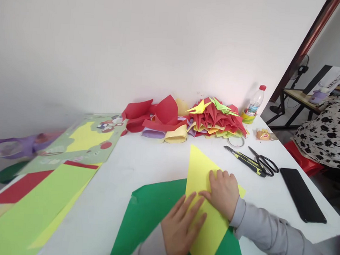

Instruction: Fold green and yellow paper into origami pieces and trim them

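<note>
A sheet of yellow paper (197,176) lies slantwise over a sheet of dark green paper (150,200) at the table's front. It looks folded, with a small yellow corner showing right of my right wrist. My left hand (182,227) rests on the yellow paper's left edge, fingers spread and flat. Farther up the same sheet, my right hand (223,191) presses down, thumb stretched toward the left hand and fingers partly bent. Neither hand is wrapped round anything. Right of them lie a utility knife (245,161) and black-handled scissors (263,161).
A black phone (302,195) lies at the right. Folded red paper pieces (214,121) and curled paper shapes (167,111) line the wall near a bottle (255,102). Coloured sheets (45,200) cover the left side. A person in a patterned garment (330,127) is at the far right.
</note>
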